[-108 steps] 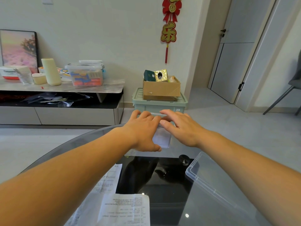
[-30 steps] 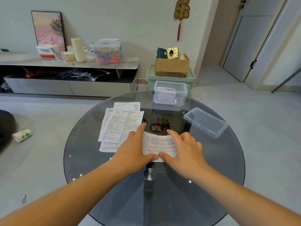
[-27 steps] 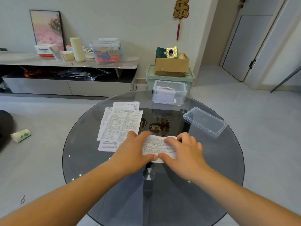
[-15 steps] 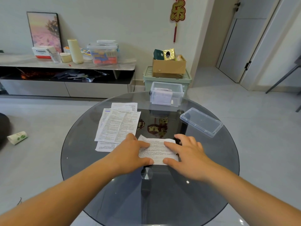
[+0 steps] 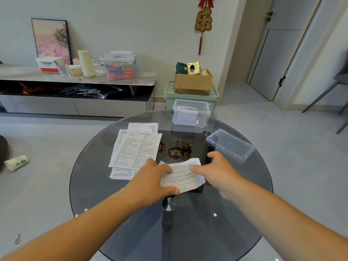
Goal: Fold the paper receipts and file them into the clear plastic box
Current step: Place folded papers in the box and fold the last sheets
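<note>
A folded printed receipt [image 5: 181,175] lies on the round glass table [image 5: 244,200], its far edge lifted a little. My left hand [image 5: 150,181] grips its left side, thumb under the near edge and fingers on top. My right hand [image 5: 216,172] touches its right side with the index finger on the paper and the other fingers spread. A stack of flat receipts [image 5: 135,147] lies to the left. The clear plastic box [image 5: 191,113] stands open at the table's far edge with folded papers inside.
The box's clear lid [image 5: 229,145] lies upside down at the right of the table. Beyond the table stand a green bin [image 5: 190,96] with a cardboard box [image 5: 193,82] on it and a low cabinet [image 5: 75,81]. A paper roll [image 5: 17,162] lies on the floor.
Both hands came back from the clear box to the table's middle and folded a receipt. Since half a second ago its far edge has lifted and my right hand has shifted right.
</note>
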Demonstrator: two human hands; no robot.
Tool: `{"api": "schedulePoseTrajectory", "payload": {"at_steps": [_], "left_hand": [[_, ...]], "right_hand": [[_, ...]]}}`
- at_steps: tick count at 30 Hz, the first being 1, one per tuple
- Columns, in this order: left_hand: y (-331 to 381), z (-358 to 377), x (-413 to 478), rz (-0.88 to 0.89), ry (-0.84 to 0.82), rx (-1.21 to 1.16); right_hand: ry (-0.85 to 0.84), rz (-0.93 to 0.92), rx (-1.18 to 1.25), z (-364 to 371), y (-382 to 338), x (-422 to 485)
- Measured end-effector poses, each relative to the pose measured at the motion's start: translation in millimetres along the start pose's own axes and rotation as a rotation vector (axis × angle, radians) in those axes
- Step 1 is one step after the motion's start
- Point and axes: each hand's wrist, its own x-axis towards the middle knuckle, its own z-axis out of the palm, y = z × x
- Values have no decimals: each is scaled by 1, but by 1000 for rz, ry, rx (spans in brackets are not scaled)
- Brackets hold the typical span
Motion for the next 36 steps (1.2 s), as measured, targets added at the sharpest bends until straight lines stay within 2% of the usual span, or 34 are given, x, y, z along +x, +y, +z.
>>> {"api": "schedulePoseTrajectory", "payload": {"at_steps": [2,4,8,10,13,15,17,20,25,29,36], "left_hand": [[0,1,-1,3,18,-3],[1,3,-3,14,35,14],[7,2,-5,32,110,-91],[12,-7,-4,102,266,-130],[21,-22,-2,281,445,-203],[27,-27,-4,347,440,-263],[30,-27,-6,366,389,-264],[25,-25,-12,352,287,-199],[9,-20,-17,218,101,-219],[-1,-13,-15,128,80,-204],[-3,-7,-7,63,120,-17]], "right_hand": [[-35,45,23,1,0,0],[-78,-5,-56,1,4,-2],[70,-195,-54,-5,6,0],[205,-387,-37,-15,2,1],[287,-798,-288,-26,-4,-3],[270,-1048,-491,-26,0,-4],[192,-1149,-631,-23,8,-5],[27,-1086,-656,-20,18,-6],[-95,-768,-463,-20,25,-12],[-146,-589,-365,-19,30,-10],[-119,-456,-306,-2,33,-4]]}}
